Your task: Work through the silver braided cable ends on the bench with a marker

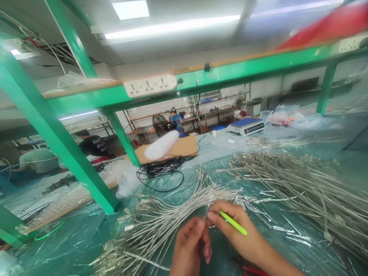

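Low in the middle, my left hand (190, 243) is closed in a pinch, its fingertips meeting those of my right hand (240, 226). A short silvery piece (210, 202), seemingly the end of a braided cable, sticks up where the fingertips meet; most of it is hidden. My right hand is closed around a slim tool with a bright yellow-green handle (233, 223), whose working tip I cannot make out. Just beyond and left of my hands lies a bundle of silver braided cables (172, 212). Strips of foil (283, 230) are scattered to the right.
A larger cable pile (299, 180) spreads over the right side. Farther back are a coil of black cable (161, 166), a roll of white foam (161, 145) and a scale (246, 125). A green post (71, 142) slants on the left. Other people sit in the background.
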The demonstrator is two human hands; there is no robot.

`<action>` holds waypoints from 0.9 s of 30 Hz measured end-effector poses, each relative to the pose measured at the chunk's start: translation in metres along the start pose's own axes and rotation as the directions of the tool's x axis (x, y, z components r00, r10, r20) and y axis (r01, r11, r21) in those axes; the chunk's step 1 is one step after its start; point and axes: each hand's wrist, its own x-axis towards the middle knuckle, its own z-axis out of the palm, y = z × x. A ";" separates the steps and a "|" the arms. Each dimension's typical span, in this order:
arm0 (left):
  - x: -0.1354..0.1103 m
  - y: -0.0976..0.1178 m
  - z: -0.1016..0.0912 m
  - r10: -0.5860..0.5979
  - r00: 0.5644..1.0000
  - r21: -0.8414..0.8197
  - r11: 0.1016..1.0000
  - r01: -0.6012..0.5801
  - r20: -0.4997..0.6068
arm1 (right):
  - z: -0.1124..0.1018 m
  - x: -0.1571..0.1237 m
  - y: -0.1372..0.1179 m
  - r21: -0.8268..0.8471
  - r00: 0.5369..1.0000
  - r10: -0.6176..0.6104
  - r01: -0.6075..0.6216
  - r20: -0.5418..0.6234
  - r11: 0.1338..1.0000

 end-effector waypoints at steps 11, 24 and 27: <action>-0.001 0.012 0.001 0.068 0.990 0.000 0.998 -0.069 -0.120 | 0.002 0.008 0.011 0.147 0.982 0.188 -0.182 -0.022 0.972; 0.000 0.013 -0.001 0.193 0.946 0.233 0.963 -0.133 -0.259 | -0.004 -0.008 -0.006 -0.035 0.920 -0.085 0.078 -0.382 0.996; -0.001 0.013 0.002 0.242 0.944 0.332 0.930 -0.159 -0.224 | 0.005 -0.016 -0.017 -0.064 0.949 -0.207 0.198 -0.238 0.978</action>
